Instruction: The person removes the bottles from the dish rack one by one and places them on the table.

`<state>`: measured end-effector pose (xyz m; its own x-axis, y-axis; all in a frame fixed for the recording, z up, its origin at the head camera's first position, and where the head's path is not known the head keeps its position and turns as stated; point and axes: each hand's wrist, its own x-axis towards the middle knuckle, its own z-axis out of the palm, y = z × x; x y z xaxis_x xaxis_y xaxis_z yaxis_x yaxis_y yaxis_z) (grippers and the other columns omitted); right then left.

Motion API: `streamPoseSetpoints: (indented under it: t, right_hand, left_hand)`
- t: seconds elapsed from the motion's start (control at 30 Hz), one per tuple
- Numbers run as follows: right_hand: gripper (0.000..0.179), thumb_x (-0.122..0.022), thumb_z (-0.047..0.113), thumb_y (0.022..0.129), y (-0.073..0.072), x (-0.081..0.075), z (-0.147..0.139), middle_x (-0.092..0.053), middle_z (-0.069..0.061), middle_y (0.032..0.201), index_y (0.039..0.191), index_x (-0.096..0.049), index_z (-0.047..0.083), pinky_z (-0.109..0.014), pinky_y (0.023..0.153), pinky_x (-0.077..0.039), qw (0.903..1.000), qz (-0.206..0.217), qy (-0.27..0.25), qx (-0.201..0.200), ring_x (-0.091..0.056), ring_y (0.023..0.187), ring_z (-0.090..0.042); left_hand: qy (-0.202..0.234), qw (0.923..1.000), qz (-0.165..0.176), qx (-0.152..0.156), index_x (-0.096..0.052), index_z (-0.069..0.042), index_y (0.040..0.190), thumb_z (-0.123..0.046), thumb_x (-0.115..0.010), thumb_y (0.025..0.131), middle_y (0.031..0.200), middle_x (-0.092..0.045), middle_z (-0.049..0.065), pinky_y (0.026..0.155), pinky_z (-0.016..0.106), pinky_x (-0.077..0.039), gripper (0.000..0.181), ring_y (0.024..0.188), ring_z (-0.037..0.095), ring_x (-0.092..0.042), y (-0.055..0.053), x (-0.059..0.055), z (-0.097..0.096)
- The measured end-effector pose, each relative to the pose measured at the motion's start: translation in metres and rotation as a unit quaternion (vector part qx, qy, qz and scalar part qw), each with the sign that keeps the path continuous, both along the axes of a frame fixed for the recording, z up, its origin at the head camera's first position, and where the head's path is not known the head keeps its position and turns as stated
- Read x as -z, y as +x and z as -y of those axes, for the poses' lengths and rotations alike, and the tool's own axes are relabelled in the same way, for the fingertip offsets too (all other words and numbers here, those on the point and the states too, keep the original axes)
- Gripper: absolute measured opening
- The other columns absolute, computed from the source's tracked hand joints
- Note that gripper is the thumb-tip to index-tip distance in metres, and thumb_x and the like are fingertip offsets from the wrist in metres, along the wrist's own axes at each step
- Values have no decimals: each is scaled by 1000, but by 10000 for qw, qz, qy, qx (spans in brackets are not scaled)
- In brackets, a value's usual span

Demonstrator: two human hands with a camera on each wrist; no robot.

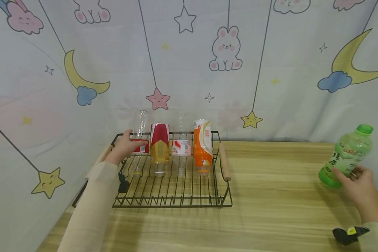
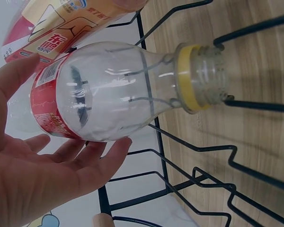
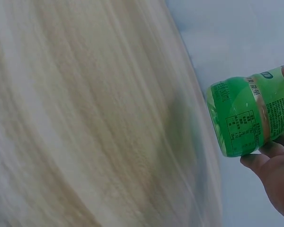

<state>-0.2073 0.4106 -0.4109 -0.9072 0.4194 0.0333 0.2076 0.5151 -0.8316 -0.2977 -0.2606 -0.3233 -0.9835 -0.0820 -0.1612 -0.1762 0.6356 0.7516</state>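
An upside-down clear plastic bottle [image 2: 104, 90] with a red label and yellow neck ring leans in the black wire rack [image 1: 170, 207]. My left hand [image 1: 123, 148] holds it around the label, thumb on one side and fingers on the other. The palm faces the bottle in the left wrist view. At far right, my right hand [image 1: 362, 187] grips a green-labelled drink bottle [image 1: 346, 154] by its lower half, raised over the table. This bottle tilts with its green cap up and to the right. Its green base [image 3: 232, 118] shows in the right wrist view.
Beside the left bottle stand a red-and-gold bottle [image 1: 159, 143], a clear one with a pale label [image 1: 181, 147] and an orange-and-white one [image 1: 203, 143], all neck down. The rack has wooden handles [image 1: 224, 161]. A patterned curtain [image 1: 189, 70] hangs behind the wooden table [image 1: 271, 196].
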Motion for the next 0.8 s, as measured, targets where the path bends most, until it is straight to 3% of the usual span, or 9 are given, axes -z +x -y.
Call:
streamPoseSetpoints:
  t: [0.43,0.8]
  right_hand:
    - [95,-48,45,95,0,7,-4,-1,-39,151,147,10,-10,-64,108,-20,9999,103,-85,31,-13,136,-57]
    - [92,-48,42,96,-1,10,0,-4,-39,151,147,8,-10,-60,110,-21,9997,135,-132,146,-15,137,-54]
  left_hand:
    - [260,9996,127,19,-3,-7,154,-37,-63,93,148,-29,28,97,61,-43,91,130,46,-35,-1,13,4]
    - [242,9996,128,52,-3,-6,153,-35,-62,93,146,-30,28,96,61,-44,89,129,46,-36,2,13,2]
